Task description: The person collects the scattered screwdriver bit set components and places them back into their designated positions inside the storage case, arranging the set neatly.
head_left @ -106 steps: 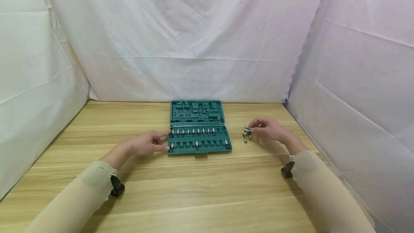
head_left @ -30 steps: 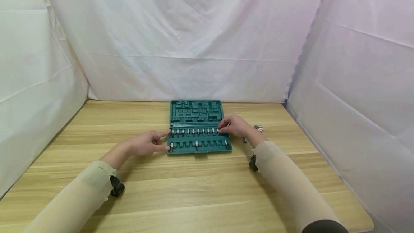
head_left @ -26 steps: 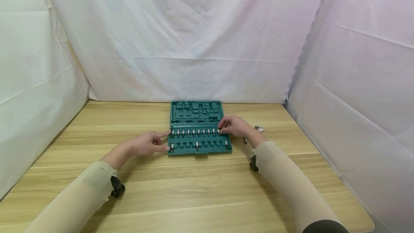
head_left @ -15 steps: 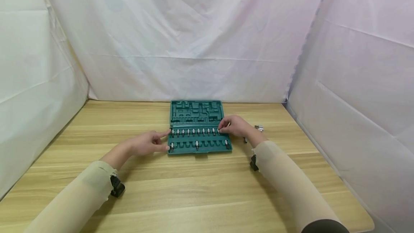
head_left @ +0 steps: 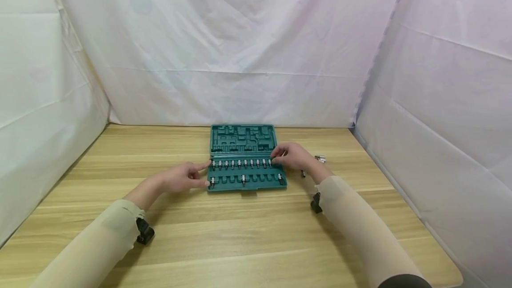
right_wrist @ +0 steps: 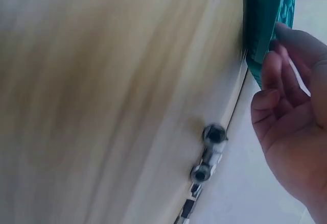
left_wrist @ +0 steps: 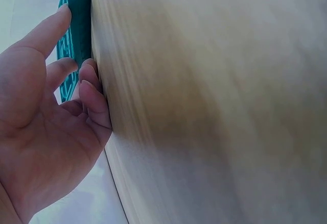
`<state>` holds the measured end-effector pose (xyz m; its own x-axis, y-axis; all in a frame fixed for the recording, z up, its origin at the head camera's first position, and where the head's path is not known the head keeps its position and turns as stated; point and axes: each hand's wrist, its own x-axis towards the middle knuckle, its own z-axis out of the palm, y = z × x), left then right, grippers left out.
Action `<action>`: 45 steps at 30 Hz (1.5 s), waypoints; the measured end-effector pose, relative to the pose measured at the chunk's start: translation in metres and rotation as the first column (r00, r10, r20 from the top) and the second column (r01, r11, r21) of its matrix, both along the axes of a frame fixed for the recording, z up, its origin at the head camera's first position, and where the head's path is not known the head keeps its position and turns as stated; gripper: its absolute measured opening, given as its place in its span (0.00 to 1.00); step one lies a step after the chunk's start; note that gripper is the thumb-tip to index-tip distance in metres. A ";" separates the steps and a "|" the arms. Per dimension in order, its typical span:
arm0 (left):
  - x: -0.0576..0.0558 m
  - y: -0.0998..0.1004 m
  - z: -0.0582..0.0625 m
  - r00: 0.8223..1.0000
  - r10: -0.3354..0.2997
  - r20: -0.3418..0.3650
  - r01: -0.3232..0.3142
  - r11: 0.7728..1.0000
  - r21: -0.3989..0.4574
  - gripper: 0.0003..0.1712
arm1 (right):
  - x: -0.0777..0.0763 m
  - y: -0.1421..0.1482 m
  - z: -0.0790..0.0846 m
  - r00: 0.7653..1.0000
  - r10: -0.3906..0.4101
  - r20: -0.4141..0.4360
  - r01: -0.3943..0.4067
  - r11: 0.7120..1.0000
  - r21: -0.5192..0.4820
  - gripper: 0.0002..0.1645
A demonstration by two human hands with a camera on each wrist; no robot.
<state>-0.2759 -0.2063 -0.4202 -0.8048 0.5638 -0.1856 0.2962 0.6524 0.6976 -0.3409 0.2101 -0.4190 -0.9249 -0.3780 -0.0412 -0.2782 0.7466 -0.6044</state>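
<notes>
A teal socket-bit case [head_left: 264, 185] lies unfolded on the table, its lid [head_left: 244, 139] toward the back. Bit sockets [head_left: 239, 164] fill the rear row from the left; three more stand in the front row. My left hand [head_left: 180, 177] rests at the case's left edge, thumb at the front corner and index finger at the rear row. In the left wrist view the thumb touches the rim and the other fingers bend loosely. My right hand [head_left: 291, 155] hovers over the right end, fingertips right beside the last bit socket [head_left: 270, 163] of the rear row.
Right of the case, loose bit sockets [head_left: 320, 158] lie on the wooden table [head_left: 240, 234], one partly hidden by the right wrist. The right wrist view shows several in a line [right_wrist: 213, 133]. White cloth [head_left: 240, 57] hangs at the back and both sides.
My right hand has come left from the loose pile to the case, and another bit socket sits in the rear row. Just now its fingertips eased slightly right. The left hand stayed put.
</notes>
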 end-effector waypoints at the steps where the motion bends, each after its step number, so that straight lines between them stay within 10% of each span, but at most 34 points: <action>1: 0.000 0.000 0.000 1.000 0.000 0.003 0.000 1.000 0.001 0.49 | 0.001 0.002 0.001 1.000 -0.003 -0.004 0.003 1.000 -0.006 0.07; 18: -0.001 -0.001 -0.002 1.000 -0.002 -0.001 0.002 1.000 -0.006 0.49 | 0.016 0.072 0.017 0.996 -0.089 -0.011 0.087 0.987 -0.134 0.28; 33: -0.002 -0.002 -0.002 1.000 -0.001 0.001 0.001 1.000 -0.010 0.49 | 0.023 0.151 0.011 0.983 -0.179 -0.049 0.173 0.979 -0.109 0.20; 45: -0.003 -0.003 -0.003 1.000 -0.005 0.002 0.005 1.000 -0.012 0.49 | 0.021 0.157 0.009 0.985 -0.173 0.008 0.172 0.984 0.049 0.14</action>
